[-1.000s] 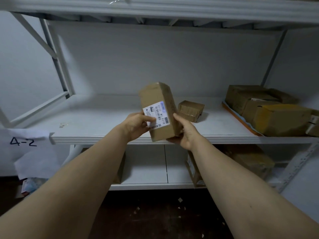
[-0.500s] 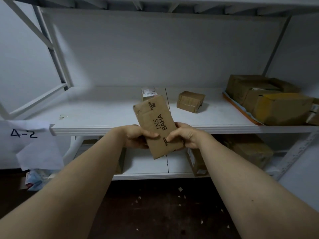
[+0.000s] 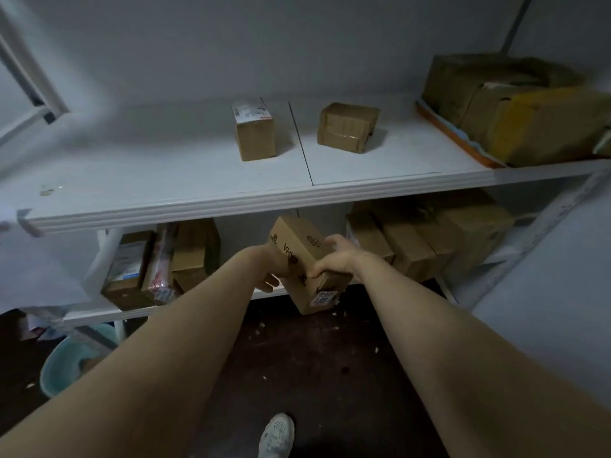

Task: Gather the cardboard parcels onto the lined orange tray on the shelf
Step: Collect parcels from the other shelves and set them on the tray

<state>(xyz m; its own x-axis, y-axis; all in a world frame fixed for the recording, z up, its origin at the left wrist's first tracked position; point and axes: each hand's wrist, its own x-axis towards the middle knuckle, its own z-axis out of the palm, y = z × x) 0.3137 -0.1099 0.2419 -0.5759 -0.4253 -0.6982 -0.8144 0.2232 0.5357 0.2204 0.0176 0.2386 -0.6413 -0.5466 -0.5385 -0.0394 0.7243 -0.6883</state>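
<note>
the left hand (image 3: 274, 276) and right hand (image 3: 337, 257) both clasp a long brown parcel (image 3: 302, 259) with black print, tilted just below the shelf edge (image 3: 231, 203), with a labelled box (image 3: 255, 133) and a taped box (image 3: 347, 127) above the grip and the piled orange tray (image 3: 456, 140) up to its right.

held parcel (image 3: 299, 256): long brown box, black print, small label at near end; tilted, below the shelf (image 3: 165, 180) edge, gripped by left hand (image 3: 274, 272) and right hand (image 3: 339, 259)
labelled parcel (image 3: 255, 135): small, white sticker on top, mid-shelf
crumpled parcel (image 3: 347, 127): taped, dented, near the labelled one, apart
orange tray (image 3: 453, 138): lined, right end, under piled parcels (image 3: 542, 127)
</note>
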